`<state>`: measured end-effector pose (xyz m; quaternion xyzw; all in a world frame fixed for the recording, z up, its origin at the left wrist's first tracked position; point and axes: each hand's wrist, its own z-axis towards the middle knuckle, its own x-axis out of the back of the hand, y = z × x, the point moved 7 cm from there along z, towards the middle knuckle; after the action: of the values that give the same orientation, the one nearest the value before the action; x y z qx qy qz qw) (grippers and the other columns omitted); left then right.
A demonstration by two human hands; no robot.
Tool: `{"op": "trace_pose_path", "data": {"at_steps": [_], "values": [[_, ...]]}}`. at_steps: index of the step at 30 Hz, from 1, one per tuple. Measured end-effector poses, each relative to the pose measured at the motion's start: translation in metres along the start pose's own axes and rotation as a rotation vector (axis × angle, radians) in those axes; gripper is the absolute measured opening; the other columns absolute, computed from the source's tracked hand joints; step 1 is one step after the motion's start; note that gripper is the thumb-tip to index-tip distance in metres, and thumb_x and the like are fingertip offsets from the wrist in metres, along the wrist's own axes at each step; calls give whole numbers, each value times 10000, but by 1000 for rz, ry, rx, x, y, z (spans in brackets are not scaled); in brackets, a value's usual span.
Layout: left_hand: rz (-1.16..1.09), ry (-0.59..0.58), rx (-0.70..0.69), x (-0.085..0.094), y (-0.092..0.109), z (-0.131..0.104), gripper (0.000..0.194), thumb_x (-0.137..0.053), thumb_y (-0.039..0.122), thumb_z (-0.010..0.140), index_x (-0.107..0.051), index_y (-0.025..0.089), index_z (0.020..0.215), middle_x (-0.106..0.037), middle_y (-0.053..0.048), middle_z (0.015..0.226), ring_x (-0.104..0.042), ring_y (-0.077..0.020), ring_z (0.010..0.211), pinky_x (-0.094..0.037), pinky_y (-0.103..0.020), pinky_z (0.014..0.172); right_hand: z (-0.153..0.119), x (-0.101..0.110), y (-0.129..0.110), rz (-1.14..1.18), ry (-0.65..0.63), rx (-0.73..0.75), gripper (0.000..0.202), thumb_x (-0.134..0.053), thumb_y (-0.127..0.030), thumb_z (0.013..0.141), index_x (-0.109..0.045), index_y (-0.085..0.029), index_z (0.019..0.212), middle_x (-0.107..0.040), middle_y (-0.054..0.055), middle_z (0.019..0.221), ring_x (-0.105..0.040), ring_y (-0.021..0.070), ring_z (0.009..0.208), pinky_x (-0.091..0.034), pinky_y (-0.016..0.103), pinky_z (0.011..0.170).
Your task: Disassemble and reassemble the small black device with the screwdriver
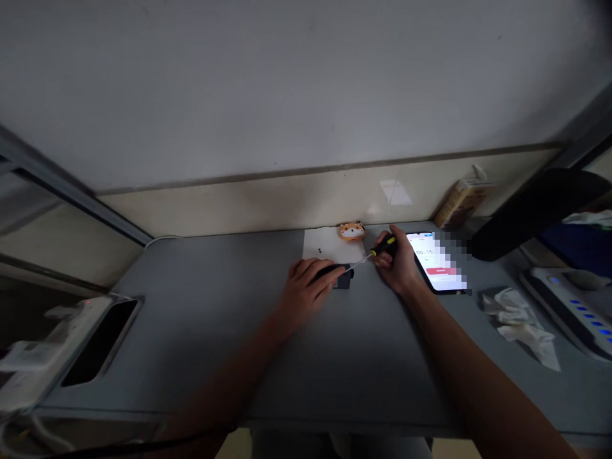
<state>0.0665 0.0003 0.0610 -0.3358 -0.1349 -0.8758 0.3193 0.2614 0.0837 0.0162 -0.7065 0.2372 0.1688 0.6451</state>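
Steadying a small dark rectangular device (pixel 342 281) under our left hand's (pixel 306 290) spread fingers, we pinch a black-and-yellow screwdriver (pixel 384 246) in our right fingers (pixel 383 237), its tip at the device.

I watch through one camera on the person's head, facing forward and steeply down over the desk (pixel 201 331). It looks from above the near edge, set back enough that the left hand (pixel 306 290) and right hand (pixel 398 262) appear small near mid-view, while the wall (pixel 306 95) behind fills the top.
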Motion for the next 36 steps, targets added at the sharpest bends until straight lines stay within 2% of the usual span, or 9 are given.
{"op": "trace_pose_path", "data": {"at_steps": [7,10,14,16,20,26,30,33,36], "values": [[-4,-48,-7,-3,0,-2,264,-560,137,992,-702,257,1181,-716,-56,1141,-628,-193,1068,-426,-359,977,3,6,-2,34,33,10,473,-688,-636,767,-559,-214,596,-295,-88,412,-185,44,350,-175,215,339],[63,-55,-36,-2,4,0,308,-536,88,973,-708,273,1150,-701,-56,1141,-609,-207,1078,-413,-372,980,5,6,-3,46,65,49,477,-715,-666,743,-594,-217,637,-390,-62,459,-275,58,383,-228,223,362],[76,-124,-21,-5,6,2,333,-551,89,953,-703,297,1164,-680,-63,1166,-587,-228,1085,-418,-382,958,4,-5,5,-124,38,68,519,-723,-734,705,-659,-219,728,-518,-23,551,-418,100,475,-309,250,430],[53,-156,-4,-6,5,2,323,-552,117,952,-700,291,1181,-675,-72,1166,-580,-241,1085,-421,-393,954,2,-9,9,-227,25,74,552,-696,-768,711,-689,-220,776,-542,-21,562,-438,114,498,-334,268,466],[3,-137,7,-5,4,0,322,-533,114,959,-698,258,1194,-684,-80,1162,-580,-241,1096,-407,-398,977,-3,-16,12,-369,-44,65,594,-633,-807,744,-703,-224,837,-576,-29,579,-462,119,512,-357,283,518],[-22,-167,9,-6,2,-3,356,-558,115,945,-689,274,1236,-688,-66,1206,-581,-236,1139,-404,-394,999,-5,-20,12,-481,-91,64,623,-631,-821,732,-706,-214,850,-612,-15,599,-461,121,493,-341,296,510],[-54,-141,-16,-2,1,-5,402,-523,89,948,-632,253,1299,-688,-75,1240,-589,-233,1180,-417,-388,1011,-4,-19,10,-421,-66,61,625,-640,-831,710,-703,-218,818,-599,-16,572,-457,125,486,-342,294,503],[-178,-67,81,3,-11,-9,401,-533,83,926,-580,231,1296,-670,-107,1238,-596,-247,1206,-449,-411,1021,-4,-17,8,-323,-42,39,604,-671,-814,691,-703,-220,793,-572,-14,553,-446,125,489,-330,285,485],[-389,-26,293,2,-33,-15,307,-576,127,898,-562,222,1189,-663,-110,1132,-650,-231,1076,-528,-389,923,-3,-13,4,-222,-25,25,537,-711,-761,696,-688,-230,769,-551,-10,554,-457,130,501,-326,276,460]]}}
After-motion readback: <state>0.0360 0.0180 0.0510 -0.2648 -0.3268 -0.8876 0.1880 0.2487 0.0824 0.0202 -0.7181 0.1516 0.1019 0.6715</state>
